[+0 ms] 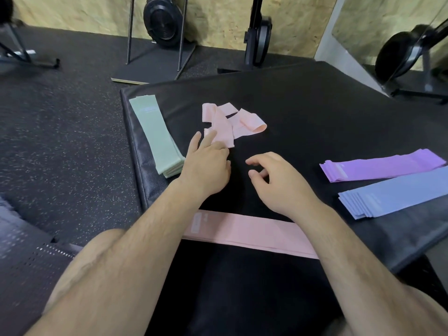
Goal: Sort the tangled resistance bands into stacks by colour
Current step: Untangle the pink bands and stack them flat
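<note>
Pink tangled resistance bands (230, 122) lie in a loose heap at mid bench, several loops crossed over each other. Black padded bench (303, 112) carries everything.

Left hand (206, 163) reaches forward, fingers (211, 138) straight, tips resting on the near end of the pink tangle. Grip is loose and flat, nothing pinched as far as visible. Right hand (278, 180) is just beside the left and apart from the tangle, fingers loosely curled, grip empty; cannot tell whether it touches the bench.

4 sorted stacks:
- green stack (155, 134) along the left edge of the bench, near end just beside the left wrist
- purple stack (383, 166) at the right side
- blue stack (397, 192) just beside the purple one, nearer the person, layers fanned at the left end
- pink stack (254, 234) flat at the near edge, both forearms crossing over it

Speckled rubber floor (60, 141) sits left of the bench. Chipboard wall (218, 18) is behind, with black gym machines standing against it.
</note>
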Motion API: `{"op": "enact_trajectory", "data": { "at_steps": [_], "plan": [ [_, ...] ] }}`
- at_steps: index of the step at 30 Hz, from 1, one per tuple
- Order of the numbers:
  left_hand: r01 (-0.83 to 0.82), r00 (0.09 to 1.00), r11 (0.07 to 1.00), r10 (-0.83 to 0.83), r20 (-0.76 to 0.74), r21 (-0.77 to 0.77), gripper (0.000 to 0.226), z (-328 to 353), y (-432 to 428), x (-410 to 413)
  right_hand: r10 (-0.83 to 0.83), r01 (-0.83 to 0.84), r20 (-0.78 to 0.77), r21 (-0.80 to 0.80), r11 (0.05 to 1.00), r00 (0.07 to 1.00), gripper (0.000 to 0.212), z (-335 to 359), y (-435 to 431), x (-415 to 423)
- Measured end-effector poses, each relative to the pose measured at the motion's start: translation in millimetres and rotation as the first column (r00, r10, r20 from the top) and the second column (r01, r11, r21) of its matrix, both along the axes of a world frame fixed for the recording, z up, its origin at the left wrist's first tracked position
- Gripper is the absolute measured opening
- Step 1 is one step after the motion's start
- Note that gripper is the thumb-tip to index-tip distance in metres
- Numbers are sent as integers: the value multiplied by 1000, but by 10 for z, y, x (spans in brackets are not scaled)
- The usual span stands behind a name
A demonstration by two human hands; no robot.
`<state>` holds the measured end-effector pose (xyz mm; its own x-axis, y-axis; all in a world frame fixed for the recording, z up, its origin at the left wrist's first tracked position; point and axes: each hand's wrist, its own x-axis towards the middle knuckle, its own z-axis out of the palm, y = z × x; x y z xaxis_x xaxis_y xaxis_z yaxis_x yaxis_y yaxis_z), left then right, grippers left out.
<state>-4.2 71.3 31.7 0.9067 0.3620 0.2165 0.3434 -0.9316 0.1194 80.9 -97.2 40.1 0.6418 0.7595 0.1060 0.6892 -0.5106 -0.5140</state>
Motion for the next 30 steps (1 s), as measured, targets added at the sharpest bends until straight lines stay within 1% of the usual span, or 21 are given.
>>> {"op": "enact_trajectory", "data": {
  "at_steps": [2, 4, 7, 9, 11, 13, 14, 17, 19, 20, 23, 26, 28, 30],
  "plan": [
    [76, 994, 996, -72, 84, -52, 29, 9, -6, -21, -5, 6, -4, 18, 1000, 1000, 29, 7, -11, -4],
    [153, 977, 978, -128, 172, -143, 24, 49, -48, -41, -19, 20, -10, 56, 998, 1000, 32, 23, -27, -5],
    [186, 965, 924, -108, 238, -335, 20, 150, -196, -95, -19, 24, -41, 130, 991, 999, 43, 51, -81, 1],
    [214, 948, 863, -71, 309, -458, 18, 202, -278, -143, -6, 13, -46, 163, 987, 999, 43, 94, -124, 8],
    [255, 927, 787, -33, 374, -563, 15, 258, -331, -203, 14, -7, -38, 192, 981, 999, 31, 135, -151, 25],
    [292, 913, 667, 18, 407, -685, 9, 313, -359, -263, 40, -23, -79, 200, 980, 996, 18, 193, -173, 39],
    [317, 903, 608, 41, 428, -728, 11, 330, -361, -287, 65, -39, -120, 208, 977, 991, 16, 228, -187, 34],
    [410, 859, 459, 95, 503, -788, 25, 336, -329, -319, 130, -56, -251, 285, 957, 959, 13, 314, -232, 8],
    [449, 838, 391, 128, 530, -804, 27, 338, -312, -324, 128, -27, -297, 323, 946, 946, 8, 350, -251, -2],
    [458, 831, 371, 145, 537, -808, 27, 339, -308, -324, 122, -16, -301, 334, 942, 946, 8, 362, -254, -4],
    [468, 827, 346, 152, 541, -813, 23, 327, -314, -323, 101, 21, -333, 343, 939, 937, 11, 397, -253, 3],
    [478, 824, 333, 151, 547, -813, 22, 325, -309, -317, 84, 27, -342, 308, 951, 936, 14, 441, -262, 12],
    [461, 834, 330, 155, 530, -823, 24, 334, -300, -314, 77, 24, -332, 291, 957, 940, 16, 458, -277, 18],
    [429, 850, 340, 161, 502, -837, 32, 342, -293, -316, 79, 21, -348, 274, 961, 934, 16, 467, -298, 25]
  ]
}}
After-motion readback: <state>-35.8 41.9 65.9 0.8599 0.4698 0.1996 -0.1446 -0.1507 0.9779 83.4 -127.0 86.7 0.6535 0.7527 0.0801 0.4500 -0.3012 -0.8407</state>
